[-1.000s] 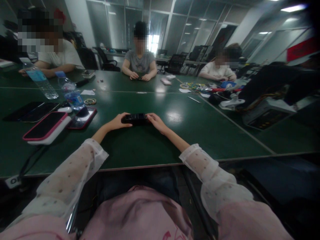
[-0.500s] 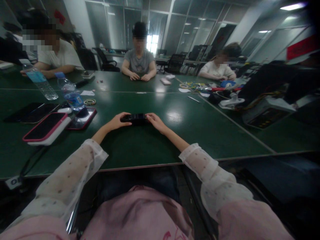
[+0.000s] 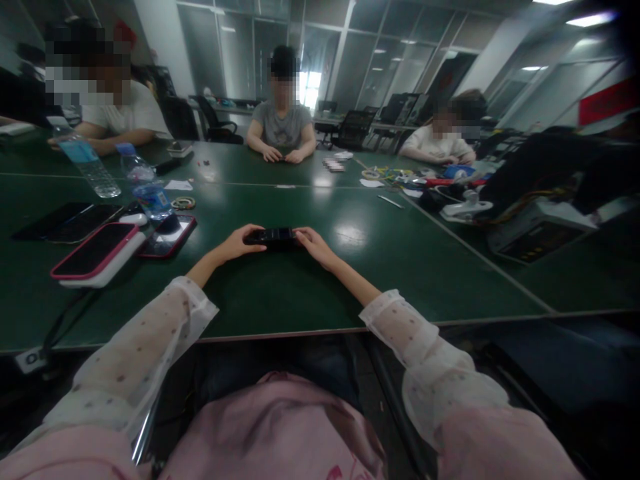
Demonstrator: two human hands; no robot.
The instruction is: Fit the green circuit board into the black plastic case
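A black phone-like device (image 3: 271,236) lies sideways just above or on the green table (image 3: 280,300), its dark face tilted toward me. My left hand (image 3: 241,243) grips its left end, thumb along the near edge and fingers behind. The right end is held by my right hand (image 3: 314,247), with fingers curled at the far corner. Whether the device rests on the table I cannot tell. Both sheer dotted sleeves reach over the table's near edge.
To the left are a pink-rimmed phone on a white block (image 3: 97,253), another phone (image 3: 169,237), two water bottles (image 3: 150,193) and a tape roll (image 3: 183,203). A pen (image 3: 391,201), cables (image 3: 400,177) and a metal box (image 3: 543,227) are to the right. Three people sit opposite.
The view has shifted slightly, so the surroundings sit a little further right. Both hands keep their hold on the black device, with no clear movement of their own.
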